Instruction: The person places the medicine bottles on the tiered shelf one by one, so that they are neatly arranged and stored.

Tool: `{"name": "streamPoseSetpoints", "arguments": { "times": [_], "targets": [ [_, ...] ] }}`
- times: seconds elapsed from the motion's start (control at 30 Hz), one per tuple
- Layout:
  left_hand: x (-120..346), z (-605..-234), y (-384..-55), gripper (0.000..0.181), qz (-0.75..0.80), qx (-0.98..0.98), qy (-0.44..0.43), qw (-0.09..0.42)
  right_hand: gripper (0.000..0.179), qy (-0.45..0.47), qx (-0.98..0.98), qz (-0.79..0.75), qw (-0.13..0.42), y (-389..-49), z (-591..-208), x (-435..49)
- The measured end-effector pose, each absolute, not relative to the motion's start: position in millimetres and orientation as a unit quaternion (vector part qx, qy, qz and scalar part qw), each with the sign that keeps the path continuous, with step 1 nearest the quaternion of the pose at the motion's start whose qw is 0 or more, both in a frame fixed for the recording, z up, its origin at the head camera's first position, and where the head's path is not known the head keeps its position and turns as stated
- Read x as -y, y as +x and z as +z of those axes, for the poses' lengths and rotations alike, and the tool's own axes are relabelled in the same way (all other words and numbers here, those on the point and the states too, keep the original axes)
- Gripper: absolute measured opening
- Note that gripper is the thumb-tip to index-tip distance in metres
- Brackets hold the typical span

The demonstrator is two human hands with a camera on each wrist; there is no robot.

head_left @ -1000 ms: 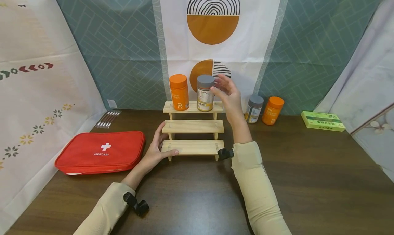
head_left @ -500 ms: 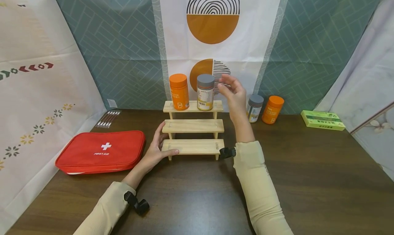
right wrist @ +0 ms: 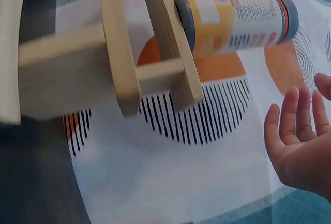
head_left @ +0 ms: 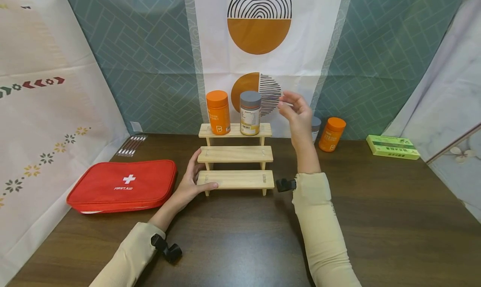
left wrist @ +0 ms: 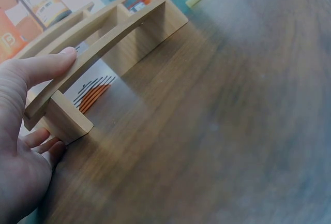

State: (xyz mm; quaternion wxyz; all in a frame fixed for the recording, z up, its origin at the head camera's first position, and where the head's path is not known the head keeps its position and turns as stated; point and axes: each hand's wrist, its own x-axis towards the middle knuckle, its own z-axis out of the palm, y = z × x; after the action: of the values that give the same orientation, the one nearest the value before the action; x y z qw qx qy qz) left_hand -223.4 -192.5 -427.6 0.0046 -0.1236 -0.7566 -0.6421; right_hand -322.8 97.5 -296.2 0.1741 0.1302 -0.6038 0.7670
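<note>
My left hand [head_left: 186, 186] grips the left end of the wooden stand [head_left: 236, 154] on the dark brown table [head_left: 233, 245]. My right hand [head_left: 299, 116], loosely curved and holding nothing, hangs apart from the grey-capped jar [head_left: 250, 116], which stands upright on the top step [head_left: 234, 130] beside an orange jar [head_left: 218, 115]. Teal cloth [head_left: 150, 69] with a white panel [head_left: 315, 36] closes the back; pale cloths [head_left: 45, 124] flank both sides.

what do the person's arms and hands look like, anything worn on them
Both hands, left hand and right hand, are bare, without gloves. The left sleeve and right sleeve are long and cream. A small black device sits at the left cuff, another at the right. No cables show.
</note>
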Motion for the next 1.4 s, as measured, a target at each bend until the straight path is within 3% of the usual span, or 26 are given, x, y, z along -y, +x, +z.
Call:
{"name": "streamPoseSetpoints", "arguments": {
  "times": [0.63,1.03,1.4],
  "targets": [
    [196,-430,-222,0.110,-0.640,0.760,-0.116,0.003,0.023,0.046,0.592,0.758,0.270,-326,-303,-165],
    [198,-431,-223,0.110,-0.634,0.765,-0.112,0.001,0.027,-0.008,0.547,0.790,0.276,-331,-315,-193],
    [193,-430,-225,0.111,-0.641,0.758,-0.124,0.005,0.030,-0.082,0.516,0.790,0.320,-338,-336,-218]
  ]
}}
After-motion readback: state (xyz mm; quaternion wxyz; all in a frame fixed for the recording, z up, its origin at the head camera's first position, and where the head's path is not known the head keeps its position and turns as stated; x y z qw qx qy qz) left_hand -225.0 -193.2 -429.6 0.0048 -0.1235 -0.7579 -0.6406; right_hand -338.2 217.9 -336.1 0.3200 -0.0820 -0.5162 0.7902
